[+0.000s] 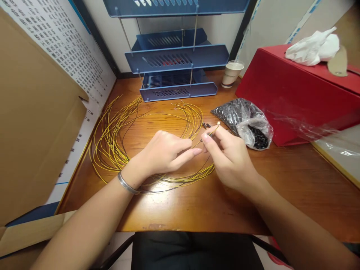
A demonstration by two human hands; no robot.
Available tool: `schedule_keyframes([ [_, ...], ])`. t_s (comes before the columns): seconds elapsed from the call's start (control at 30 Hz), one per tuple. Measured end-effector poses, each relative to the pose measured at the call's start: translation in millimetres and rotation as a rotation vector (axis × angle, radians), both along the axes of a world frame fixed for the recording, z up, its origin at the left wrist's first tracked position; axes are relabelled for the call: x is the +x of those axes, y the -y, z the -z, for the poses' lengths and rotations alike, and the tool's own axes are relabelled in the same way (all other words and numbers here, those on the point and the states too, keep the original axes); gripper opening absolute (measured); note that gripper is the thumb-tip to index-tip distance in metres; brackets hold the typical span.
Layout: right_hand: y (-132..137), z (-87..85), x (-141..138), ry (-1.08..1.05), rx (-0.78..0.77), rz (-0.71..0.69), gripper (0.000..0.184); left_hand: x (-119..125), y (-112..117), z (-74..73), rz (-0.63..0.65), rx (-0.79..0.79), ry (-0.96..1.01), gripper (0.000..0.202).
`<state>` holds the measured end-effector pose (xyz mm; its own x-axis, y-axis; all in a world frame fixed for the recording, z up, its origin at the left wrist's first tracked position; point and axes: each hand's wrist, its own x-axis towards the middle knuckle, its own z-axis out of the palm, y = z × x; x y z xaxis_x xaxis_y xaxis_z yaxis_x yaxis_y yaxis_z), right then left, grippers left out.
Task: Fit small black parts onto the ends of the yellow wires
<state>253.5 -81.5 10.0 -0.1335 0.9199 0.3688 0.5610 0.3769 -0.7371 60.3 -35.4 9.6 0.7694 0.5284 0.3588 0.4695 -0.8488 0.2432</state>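
Yellow and black wires (109,150) lie in a wide loose coil on the wooden table, under and around my hands. My left hand (171,152), with a silver bracelet (126,183) at the wrist, pinches a wire with thumb and curled fingers. My right hand (230,157) is closed on the same wire close to its end, where a small pale tip (218,123) sticks up past the fingers. A small dark piece shows at the right fingertips; its kind is unclear. Just beyond lie a few small black parts (207,126), beside a clear plastic bag (244,116) full of black pieces.
A blue tiered tray rack (177,58) stands at the back, with a paper cup (232,73) to its right. The red box (298,90) on the right carries crumpled tissue (313,47). Cardboard (39,123) rises along the left edge of the wooden table (174,213).
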Motion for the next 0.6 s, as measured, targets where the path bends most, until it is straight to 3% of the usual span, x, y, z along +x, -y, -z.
schedule_keyframes([
  [0.13,0.8,1.7,-2.3,0.063,-0.023,-0.056,0.023,-0.7,-0.9,2.1,0.033,0.015,0.003,0.041],
  [0.6,0.9,2.5,-2.1,0.03,0.08,0.033,0.022,0.7,-1.8,3.7,0.03,0.033,-0.044,0.04],
])
